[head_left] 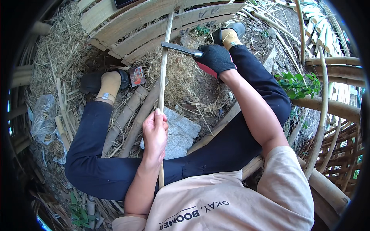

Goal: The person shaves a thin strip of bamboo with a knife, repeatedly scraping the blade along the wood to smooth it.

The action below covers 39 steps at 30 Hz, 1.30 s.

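A long pale bamboo strip (163, 82) runs from my lap up toward a wooden slatted crate. My bare left hand (155, 133) is closed round its lower part, thumb lying along the strip. In a black and red glove, my right hand (216, 61) grips the handle of a knife (179, 49). The blade crosses the strip's upper part, its tip reaching just past the strip's left side; whether it cuts in, I cannot tell. Below the strip, between my legs, lies a grey flat stone (179, 131).
The slatted crate (135, 42) stands at the far side. Thick bamboo poles (131, 111) lie between my legs. A clear plastic bag (43, 117) and a small printed packet (137, 76) rest among straw and shavings. Upright poles (323, 115) and a woven basket (343, 154) are at right.
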Available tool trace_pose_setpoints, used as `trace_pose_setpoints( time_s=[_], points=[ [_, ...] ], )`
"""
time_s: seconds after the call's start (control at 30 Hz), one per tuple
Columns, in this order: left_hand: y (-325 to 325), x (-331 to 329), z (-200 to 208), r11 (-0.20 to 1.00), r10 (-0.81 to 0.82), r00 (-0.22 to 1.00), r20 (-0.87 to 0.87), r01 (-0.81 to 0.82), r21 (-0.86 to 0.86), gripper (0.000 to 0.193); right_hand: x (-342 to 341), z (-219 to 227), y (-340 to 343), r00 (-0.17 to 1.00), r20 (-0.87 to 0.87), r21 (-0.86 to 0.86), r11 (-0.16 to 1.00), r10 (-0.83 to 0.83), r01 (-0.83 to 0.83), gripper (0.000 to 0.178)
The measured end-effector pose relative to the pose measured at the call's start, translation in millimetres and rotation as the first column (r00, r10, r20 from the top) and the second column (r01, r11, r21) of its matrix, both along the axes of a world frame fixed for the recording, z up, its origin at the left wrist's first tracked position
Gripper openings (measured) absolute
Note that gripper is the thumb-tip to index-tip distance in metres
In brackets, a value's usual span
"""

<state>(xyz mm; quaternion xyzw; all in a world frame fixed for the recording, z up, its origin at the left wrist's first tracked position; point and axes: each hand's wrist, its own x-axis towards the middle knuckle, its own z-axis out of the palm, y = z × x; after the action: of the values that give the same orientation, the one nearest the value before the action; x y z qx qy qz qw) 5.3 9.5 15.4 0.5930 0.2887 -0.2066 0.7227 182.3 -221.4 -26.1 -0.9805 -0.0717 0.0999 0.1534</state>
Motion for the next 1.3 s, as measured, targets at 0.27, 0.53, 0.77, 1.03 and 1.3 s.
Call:
trace_pose_setpoints(
  time_s=[0.27,0.53,0.77,1.03,1.3],
  points=[
    [2.2,3.8,-8.7,0.997,0.017,0.999,-0.044,-0.021,-0.079,0.035,-28.5,16.2,31.2,0.955,-0.152,0.098,0.965,0.255,-0.242,0.03],
    [-0.3,-3.1,-10.2,1.0,-0.002,1.0,0.031,0.002,0.001,0.036,-26.5,6.4,32.9,0.961,-0.056,-0.003,0.962,0.272,-0.272,0.023],
    [-8.4,-8.7,-3.0,0.999,-0.01,1.0,0.004,0.01,-0.052,0.035,6.2,1.9,-8.0,0.998,-0.066,-0.021,1.0,-0.013,0.011,0.031],
    [-2.3,-0.9,-11.8,1.0,-0.009,1.0,0.014,0.009,-0.025,0.033,-17.4,23.5,28.2,0.981,-0.125,0.064,0.988,0.151,-0.144,0.036],
    [-2.7,-1.2,-7.4,0.999,0.015,1.0,0.006,-0.015,0.028,0.036,-38.4,33.0,39.3,0.923,-0.275,0.081,0.963,0.269,-0.257,0.032]
  ],
)
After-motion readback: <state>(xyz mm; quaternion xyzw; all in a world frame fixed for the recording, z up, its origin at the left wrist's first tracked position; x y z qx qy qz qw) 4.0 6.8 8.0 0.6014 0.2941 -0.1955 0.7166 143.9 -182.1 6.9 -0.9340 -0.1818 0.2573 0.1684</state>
